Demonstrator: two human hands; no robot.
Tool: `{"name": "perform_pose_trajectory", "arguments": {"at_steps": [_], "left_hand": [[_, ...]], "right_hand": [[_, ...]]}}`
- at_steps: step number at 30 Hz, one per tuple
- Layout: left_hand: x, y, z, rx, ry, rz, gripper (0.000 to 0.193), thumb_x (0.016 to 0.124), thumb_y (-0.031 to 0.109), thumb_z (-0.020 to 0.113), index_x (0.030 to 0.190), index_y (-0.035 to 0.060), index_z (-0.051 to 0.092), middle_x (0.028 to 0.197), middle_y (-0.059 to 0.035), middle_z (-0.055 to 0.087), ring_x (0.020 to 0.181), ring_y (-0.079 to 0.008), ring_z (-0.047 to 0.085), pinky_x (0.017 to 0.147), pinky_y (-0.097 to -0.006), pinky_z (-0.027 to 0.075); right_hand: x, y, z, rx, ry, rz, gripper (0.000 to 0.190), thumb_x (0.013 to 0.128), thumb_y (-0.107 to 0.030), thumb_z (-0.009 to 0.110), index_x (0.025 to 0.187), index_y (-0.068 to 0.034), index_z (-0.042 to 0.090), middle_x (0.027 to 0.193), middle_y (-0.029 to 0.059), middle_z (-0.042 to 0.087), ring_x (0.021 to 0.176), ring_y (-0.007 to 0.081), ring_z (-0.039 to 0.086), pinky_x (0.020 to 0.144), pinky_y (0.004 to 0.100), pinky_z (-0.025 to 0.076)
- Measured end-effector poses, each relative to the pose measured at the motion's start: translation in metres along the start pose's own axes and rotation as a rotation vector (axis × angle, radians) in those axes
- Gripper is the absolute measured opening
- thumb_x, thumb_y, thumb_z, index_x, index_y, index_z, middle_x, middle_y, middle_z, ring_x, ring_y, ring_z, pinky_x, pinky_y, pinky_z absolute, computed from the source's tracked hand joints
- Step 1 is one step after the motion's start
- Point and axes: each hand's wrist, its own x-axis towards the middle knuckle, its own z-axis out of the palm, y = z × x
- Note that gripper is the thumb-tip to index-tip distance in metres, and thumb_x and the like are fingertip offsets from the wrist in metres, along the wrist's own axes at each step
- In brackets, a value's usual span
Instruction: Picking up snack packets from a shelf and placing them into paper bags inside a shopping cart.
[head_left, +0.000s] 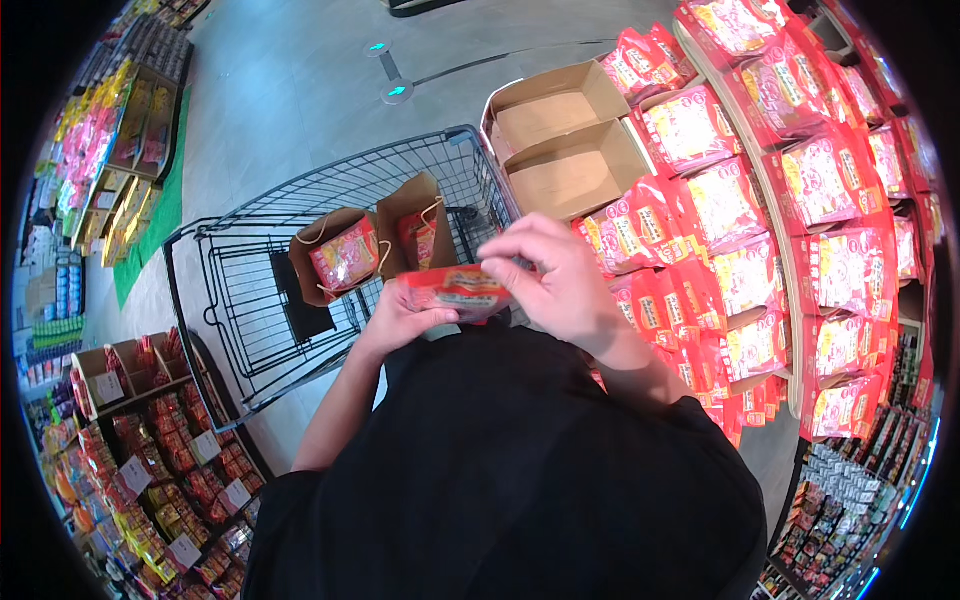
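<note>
My left hand (405, 322) grips a red plastic food packet (454, 292) by its left end, its thumb on top, just in front of my body. My right hand (547, 277) is raised at the packet's right end, its fingers bent; whether they touch the packet I cannot tell. Just beyond stands a black wire shopping cart (255, 217). Two brown paper bags with rope handles are in it, the left one (307, 266) and the right one (388, 217). Each has red and pink packets inside.
At my right, tiered shelves (780, 217) carry many red packets, with two cardboard boxes (562, 112) at their near left end. A snack shelf (165, 390) stands at lower left, a display shelf (124, 127) at upper left. Arrow lights show on the grey floor (300, 90).
</note>
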Motion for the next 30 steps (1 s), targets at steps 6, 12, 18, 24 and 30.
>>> {"name": "perform_pose_trajectory", "arguments": {"at_steps": [6, 12, 18, 24, 30], "left_hand": [[-0.018, -0.05, -0.014, -0.18, 0.355, 0.083, 0.034, 0.094, 0.013, 0.075, 0.124, -0.001, 0.066, 0.116, -0.0081, 0.074, 0.107, -0.0153, 0.069, 0.097, -0.0339, 0.055], [-0.013, -0.066, -0.007, -0.274, 0.496, -0.044, 0.032, 0.104, 0.019, 0.063, 0.13, -0.0006, 0.062, 0.122, -0.0082, 0.07, 0.107, -0.0148, 0.067, 0.094, -0.0326, 0.055], [-0.023, -0.092, -0.006, -0.191, 0.312, -0.079, 0.045, 0.112, 0.039, 0.043, 0.122, 0.0002, 0.063, 0.118, -0.0065, 0.065, 0.109, -0.0135, 0.062, 0.098, -0.0318, 0.049], [-0.029, -0.104, -0.029, 0.211, 0.343, 0.012, 0.058, 0.111, 0.045, 0.037, 0.134, -0.0009, 0.062, 0.131, -0.0151, 0.056, 0.127, -0.0276, 0.053, 0.111, -0.0379, 0.039], [-0.042, -0.13, -0.054, 1.03, 0.548, -0.191, 0.052, 0.102, 0.043, 0.057, 0.136, 0.004, 0.062, 0.142, -0.0208, 0.055, 0.127, -0.0404, 0.056, 0.107, -0.0473, 0.046]], "right_hand": [[0.007, 0.053, 0.027, 0.183, 0.175, 0.192, 0.073, 0.09, -0.04, 0.081, 0.144, -0.004, 0.049, 0.129, 0.0123, 0.058, 0.116, 0.0216, 0.056, 0.098, 0.0363, 0.045], [-0.004, 0.116, 0.098, 0.643, -0.197, 0.369, 0.073, 0.094, -0.033, 0.078, 0.146, 0.001, 0.04, 0.132, 0.0133, 0.062, 0.12, 0.0197, 0.061, 0.101, 0.0369, 0.051], [-0.012, 0.138, 0.117, 0.708, -0.121, 0.53, 0.043, 0.096, -0.019, 0.076, 0.129, 0.0, 0.057, 0.121, 0.0076, 0.07, 0.106, 0.013, 0.068, 0.095, 0.0317, 0.054], [-0.015, 0.141, 0.1, 0.972, 0.073, 0.81, 0.039, 0.1, -0.022, 0.067, 0.133, -0.003, 0.06, 0.119, 0.0089, 0.072, 0.105, 0.0185, 0.071, 0.094, 0.0342, 0.056], [-0.021, 0.17, 0.083, 1.15, -0.043, 1.028, 0.046, 0.102, -0.034, 0.059, 0.136, -0.003, 0.058, 0.113, 0.0133, 0.073, 0.098, 0.0238, 0.073, 0.088, 0.0396, 0.059]]}}
